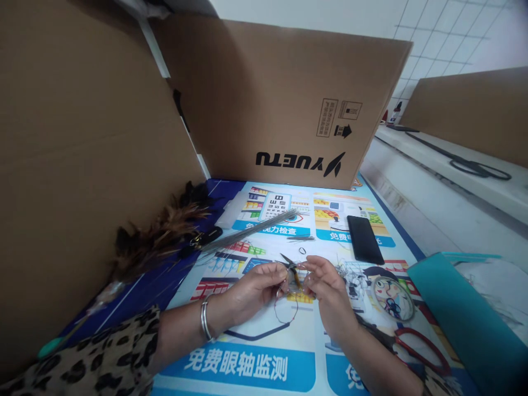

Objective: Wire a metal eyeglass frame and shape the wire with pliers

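Cardboard (264,104): upright, behind the work.
Teal box (462,313), right: pale contents, unidentifiable.
Left hand (262,283): thumb and forefinger together, pinching wire.
Right hand (328,291): fingers bent at the same wire; grip cannot be told.
Dish (398,319), clear, beside box: small dark piece apparently inside.
Pliers (295,279): between hands; whether held, unclear.
Wire loop (286,323): hangs between hands; step judged as fine wire handling, calling for steady fingertips next.

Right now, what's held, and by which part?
A thin, dark wire loop, near its top, by the left hand; whether the right hand grips it is unclear.
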A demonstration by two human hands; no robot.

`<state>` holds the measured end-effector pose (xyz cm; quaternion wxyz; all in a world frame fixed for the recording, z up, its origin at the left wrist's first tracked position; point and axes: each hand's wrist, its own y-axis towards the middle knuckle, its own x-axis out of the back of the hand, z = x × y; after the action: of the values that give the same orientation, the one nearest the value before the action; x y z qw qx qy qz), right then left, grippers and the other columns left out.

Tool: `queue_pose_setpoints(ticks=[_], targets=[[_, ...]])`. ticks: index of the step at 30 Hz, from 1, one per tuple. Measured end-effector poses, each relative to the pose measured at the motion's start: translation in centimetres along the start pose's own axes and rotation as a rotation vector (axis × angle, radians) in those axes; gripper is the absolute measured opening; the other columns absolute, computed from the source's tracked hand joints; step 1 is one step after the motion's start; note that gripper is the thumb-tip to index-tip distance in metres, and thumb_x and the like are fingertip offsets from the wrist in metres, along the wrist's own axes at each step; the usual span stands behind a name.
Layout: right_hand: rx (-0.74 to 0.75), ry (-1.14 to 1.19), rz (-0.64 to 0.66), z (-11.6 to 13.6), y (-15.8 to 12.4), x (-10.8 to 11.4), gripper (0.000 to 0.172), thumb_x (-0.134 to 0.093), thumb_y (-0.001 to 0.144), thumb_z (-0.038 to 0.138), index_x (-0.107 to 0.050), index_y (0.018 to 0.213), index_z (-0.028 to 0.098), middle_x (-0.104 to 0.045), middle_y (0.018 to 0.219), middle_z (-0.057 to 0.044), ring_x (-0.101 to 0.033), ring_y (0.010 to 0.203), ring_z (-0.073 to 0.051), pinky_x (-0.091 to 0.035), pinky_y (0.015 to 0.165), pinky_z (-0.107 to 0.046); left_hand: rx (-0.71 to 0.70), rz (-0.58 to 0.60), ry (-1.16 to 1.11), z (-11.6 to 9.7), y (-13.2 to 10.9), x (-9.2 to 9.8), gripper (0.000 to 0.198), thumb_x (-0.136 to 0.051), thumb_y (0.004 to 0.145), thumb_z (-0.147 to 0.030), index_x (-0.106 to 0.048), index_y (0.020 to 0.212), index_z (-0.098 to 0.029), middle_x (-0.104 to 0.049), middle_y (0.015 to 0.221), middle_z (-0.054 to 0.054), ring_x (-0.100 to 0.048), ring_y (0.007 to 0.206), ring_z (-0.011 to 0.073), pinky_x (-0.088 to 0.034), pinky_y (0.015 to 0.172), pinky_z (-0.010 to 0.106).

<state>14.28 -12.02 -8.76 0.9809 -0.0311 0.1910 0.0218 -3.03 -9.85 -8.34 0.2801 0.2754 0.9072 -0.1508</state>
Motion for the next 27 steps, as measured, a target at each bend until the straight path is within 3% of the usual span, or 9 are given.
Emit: queue_pose_setpoints(ticks=[12, 18, 22, 27], targets=[[0.007, -0.091, -0.028, -0.7, 0.1, 0.4, 0.027, -0.054, 0.075, 0.017, -0.055, 0.101, 0.025, -0.06, 0.096, -0.002, -0.047, 0.058, -0.01, -0.036, 0.056, -0.026, -0.048, -0.049, 0.043, -0.2, 0.0, 0.2, 0.018, -0.056, 0.083, -0.025, -0.058, 0.072, -0.012, -0.056, 0.07, 0.005, -0.048, 0.065, 0.0124, -0.033, 0.062, 0.026], [0.119, -0.358, -0.135, -0.3, 0.1, 0.3, 0.008, -0.054, 0.083, 0.028, -0.056, 0.086, 0.022, -0.053, 0.072, 0.001, -0.044, 0.061, -0.011, -0.035, 0.058, -0.025, -0.15, -0.181, 0.095, -0.2, 0.0, 0.1, 0.017, -0.059, 0.081, -0.027, -0.058, 0.072, -0.013, -0.056, 0.068, 0.002, -0.048, 0.064, 0.0112, -0.032, 0.061, 0.025], [0.115, -0.471, -0.079, -0.1, -0.3, 0.1, 0.015, -0.054, 0.083, 0.033, -0.055, 0.077, 0.02, -0.046, 0.061, 0.003, -0.04, 0.057, -0.011, -0.033, 0.054, -0.024, -0.165, -0.269, 0.142, 0.0, -0.1, -0.1, 0.018, -0.059, 0.081, -0.029, -0.058, 0.073, -0.013, -0.056, 0.069, 0.002, -0.046, 0.062, 0.0099, -0.031, 0.058, 0.024], [0.114, -0.515, -0.052, 0.3, -0.6, -0.6, 0.016, -0.055, 0.083, 0.034, -0.055, 0.078, 0.019, -0.046, 0.062, 0.003, -0.04, 0.059, -0.011, -0.033, 0.055, -0.023, -0.134, -0.304, 0.122, 0.0, -0.5, -0.4, 0.018, -0.061, 0.079, -0.031, -0.058, 0.075, -0.014, -0.056, 0.07, 0.001, -0.047, 0.062, 0.0099, -0.032, 0.057, 0.023]])
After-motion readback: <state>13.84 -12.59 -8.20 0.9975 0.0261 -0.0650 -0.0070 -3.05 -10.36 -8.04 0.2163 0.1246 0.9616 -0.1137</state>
